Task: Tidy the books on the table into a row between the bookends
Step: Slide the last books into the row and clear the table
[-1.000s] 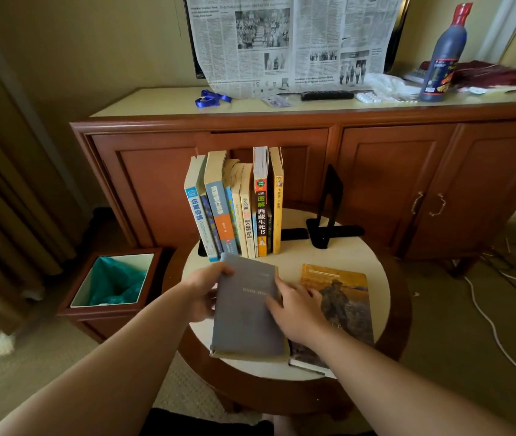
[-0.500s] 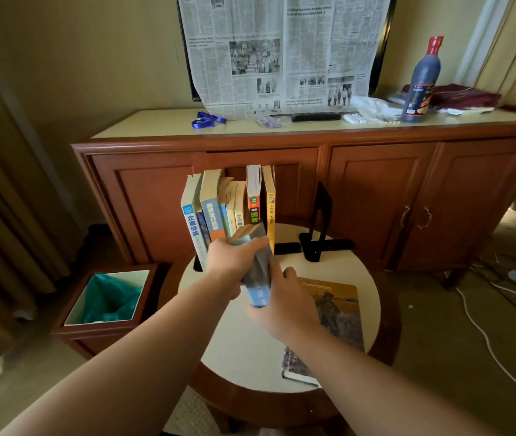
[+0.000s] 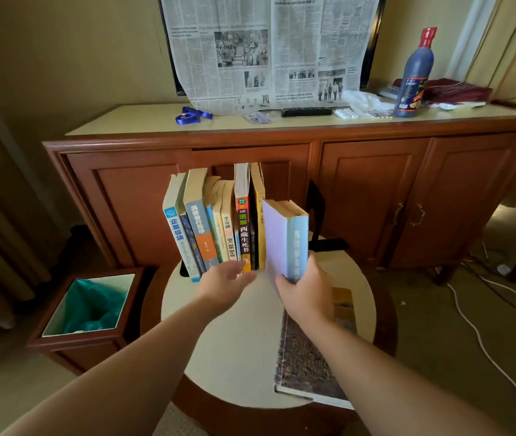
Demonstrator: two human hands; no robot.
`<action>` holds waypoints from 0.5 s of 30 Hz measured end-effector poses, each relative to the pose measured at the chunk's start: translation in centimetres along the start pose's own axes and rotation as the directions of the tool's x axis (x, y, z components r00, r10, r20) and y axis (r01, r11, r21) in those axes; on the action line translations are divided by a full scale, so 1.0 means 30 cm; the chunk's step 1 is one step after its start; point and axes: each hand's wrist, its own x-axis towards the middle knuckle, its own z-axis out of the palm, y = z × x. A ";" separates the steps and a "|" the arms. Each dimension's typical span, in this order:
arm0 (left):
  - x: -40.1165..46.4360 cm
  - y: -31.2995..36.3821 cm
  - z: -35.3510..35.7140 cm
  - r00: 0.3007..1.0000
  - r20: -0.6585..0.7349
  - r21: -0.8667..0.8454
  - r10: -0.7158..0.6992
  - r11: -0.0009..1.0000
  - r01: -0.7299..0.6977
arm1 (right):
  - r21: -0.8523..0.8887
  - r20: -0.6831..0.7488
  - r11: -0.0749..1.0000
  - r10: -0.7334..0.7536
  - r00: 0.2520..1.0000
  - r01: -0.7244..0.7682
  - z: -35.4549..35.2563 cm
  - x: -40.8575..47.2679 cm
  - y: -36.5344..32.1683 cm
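- Since half a second ago, the left hand (image 3: 223,283) has let go of the pale lavender paperback with the light-blue spine (image 3: 286,239); its fingers now lie apart and relaxed.
- Right hand (image 3: 305,292) grips that paperback's lower end, upright, at the 3 o'clock end of the row of standing books (image 3: 219,221).
- Black metal bookend (image 3: 316,215) stands at 3 o'clock of it.
- At 6 o'clock, a large brown-covered book (image 3: 310,360) lies flat on the round cream-topped table (image 3: 241,347).

- Your right hand (image 3: 305,292) grips the pale blue-spined paperback book (image 3: 286,239) upright beside the row of standing books (image 3: 215,221).
- Your left hand (image 3: 223,283) hovers with fingers relaxed.
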 end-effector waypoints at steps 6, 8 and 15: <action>0.047 -0.188 0.057 0.994 0.105 0.492 0.028 0.867 -0.077 | 0.011 -0.093 1.000 0.000 0.996 0.001 0.034 0.118 0.028; 0.047 -0.239 0.075 0.990 0.130 0.610 0.058 0.782 -0.126 | 0.031 -0.093 1.000 0.005 0.996 -0.002 0.055 0.168 0.029; 0.045 -0.275 0.084 0.988 0.126 0.664 0.088 0.733 -0.150 | 0.088 -0.033 0.996 0.014 0.999 -0.011 0.194 0.312 0.015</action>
